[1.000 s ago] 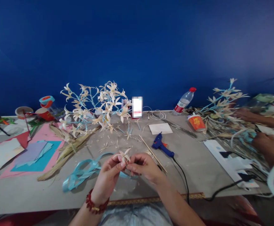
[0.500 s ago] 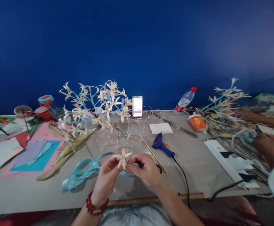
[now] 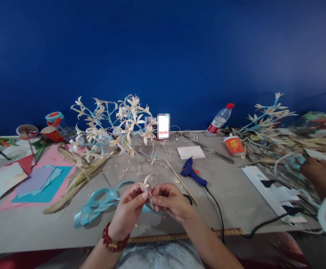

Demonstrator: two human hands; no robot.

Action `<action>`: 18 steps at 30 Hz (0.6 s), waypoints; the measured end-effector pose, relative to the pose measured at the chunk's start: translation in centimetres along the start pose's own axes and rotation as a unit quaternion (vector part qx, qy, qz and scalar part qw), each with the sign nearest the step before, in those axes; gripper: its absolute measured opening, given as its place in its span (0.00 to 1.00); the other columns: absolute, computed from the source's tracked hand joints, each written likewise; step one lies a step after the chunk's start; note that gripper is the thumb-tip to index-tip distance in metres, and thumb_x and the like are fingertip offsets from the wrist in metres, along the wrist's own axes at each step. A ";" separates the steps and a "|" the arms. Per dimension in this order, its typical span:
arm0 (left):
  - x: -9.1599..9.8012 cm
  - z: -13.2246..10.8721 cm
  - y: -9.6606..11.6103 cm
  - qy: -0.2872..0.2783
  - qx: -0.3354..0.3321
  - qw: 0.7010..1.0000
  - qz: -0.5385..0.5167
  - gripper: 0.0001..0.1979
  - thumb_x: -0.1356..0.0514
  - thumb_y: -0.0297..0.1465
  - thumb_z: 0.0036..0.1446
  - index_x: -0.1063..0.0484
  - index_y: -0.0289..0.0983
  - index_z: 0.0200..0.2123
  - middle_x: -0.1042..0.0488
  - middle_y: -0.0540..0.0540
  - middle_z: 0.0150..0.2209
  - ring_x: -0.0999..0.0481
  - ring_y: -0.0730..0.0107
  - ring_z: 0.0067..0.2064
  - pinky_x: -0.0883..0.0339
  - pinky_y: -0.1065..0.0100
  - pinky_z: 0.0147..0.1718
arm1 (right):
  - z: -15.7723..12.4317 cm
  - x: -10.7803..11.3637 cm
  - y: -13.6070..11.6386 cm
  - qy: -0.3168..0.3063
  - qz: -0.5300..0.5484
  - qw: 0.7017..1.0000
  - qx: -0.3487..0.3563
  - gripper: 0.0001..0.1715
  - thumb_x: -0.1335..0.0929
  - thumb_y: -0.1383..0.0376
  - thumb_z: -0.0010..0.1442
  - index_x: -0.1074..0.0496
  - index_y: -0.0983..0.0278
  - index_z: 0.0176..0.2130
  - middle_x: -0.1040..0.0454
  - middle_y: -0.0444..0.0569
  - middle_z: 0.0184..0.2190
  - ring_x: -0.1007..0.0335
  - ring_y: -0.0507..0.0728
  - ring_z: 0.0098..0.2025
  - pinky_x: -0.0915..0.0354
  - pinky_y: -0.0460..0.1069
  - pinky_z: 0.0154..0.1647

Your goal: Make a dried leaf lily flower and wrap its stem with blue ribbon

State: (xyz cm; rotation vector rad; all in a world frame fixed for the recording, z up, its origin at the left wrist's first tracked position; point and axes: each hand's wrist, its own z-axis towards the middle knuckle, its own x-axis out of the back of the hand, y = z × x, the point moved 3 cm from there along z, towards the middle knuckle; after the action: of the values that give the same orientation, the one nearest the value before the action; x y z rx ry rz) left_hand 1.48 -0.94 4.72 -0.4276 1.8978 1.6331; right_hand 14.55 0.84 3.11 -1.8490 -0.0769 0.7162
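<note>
My left hand (image 3: pixel 132 204) pinches a small cream artificial flower (image 3: pixel 146 182) between thumb and fingers, its petals tilted up and away. Light-blue wrapping shows just below the petals. Close beside it, my right hand (image 3: pixel 170 201) has its thumb and forefinger closed on the light-blue ribbon (image 3: pixel 94 209) at the flower's stem; the fingertips partly hide the grip. The ribbon lies in loose loops on the table to the left and passes under my hands. A thin wooden stick (image 3: pixel 182 182) and a blue glue gun (image 3: pixel 193 172) lie to the right.
Finished flower branches (image 3: pixel 132 123) stand at the back, near a phone (image 3: pixel 163 126). Dried husks (image 3: pixel 81 179) and coloured paper (image 3: pixel 43 186) lie left. On the right are a bottle (image 3: pixel 219 121), paper cup (image 3: pixel 234 145), power strip (image 3: pixel 272 194) and another person's hands (image 3: pixel 318 173).
The flower has turned in my left hand from facing me to tipped sideways, showing its blue stem. My right fingers have shifted slightly. The other person's far hand has moved right.
</note>
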 end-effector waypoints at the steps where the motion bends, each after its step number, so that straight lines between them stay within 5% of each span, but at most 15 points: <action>1: 0.0 0.0 -0.1 -0.002 -0.003 1.000 -0.004 0.07 0.31 0.32 0.51 0.25 0.35 0.27 0.29 0.48 0.29 0.31 0.71 0.31 0.36 0.70 0.31 | 0.0 0.0 0.1 0.002 0.001 1.000 0.008 0.23 0.21 0.53 0.42 0.29 0.66 0.24 0.31 0.40 0.17 0.44 0.46 0.17 0.52 0.43 0.19; 11: 1.0 -0.2 -0.3 0.117 -0.061 0.988 0.074 0.08 0.28 0.30 0.45 0.24 0.35 0.27 0.28 0.48 0.30 0.30 0.68 0.35 0.35 0.71 0.36 | -0.8 -0.2 -1.6 0.091 -0.231 0.948 0.197 0.12 0.27 0.58 0.54 0.26 0.63 0.26 0.30 0.42 0.22 0.38 0.51 0.25 0.43 0.45 0.27; 18: 0.4 -0.2 -0.4 0.023 -0.015 1.000 0.003 0.07 0.32 0.30 0.52 0.26 0.36 0.26 0.31 0.50 0.28 0.32 0.71 0.29 0.36 0.70 0.29 | -0.1 -0.1 -0.5 -0.005 -0.066 0.996 0.057 0.19 0.23 0.53 0.48 0.26 0.65 0.26 0.29 0.42 0.18 0.41 0.48 0.19 0.47 0.44 0.21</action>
State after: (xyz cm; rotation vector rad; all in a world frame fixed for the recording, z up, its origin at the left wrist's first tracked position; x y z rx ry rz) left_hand 1.33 -1.13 4.20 -0.4770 1.9114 1.6703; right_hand 14.67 0.91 3.58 -1.7143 -0.1596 0.6256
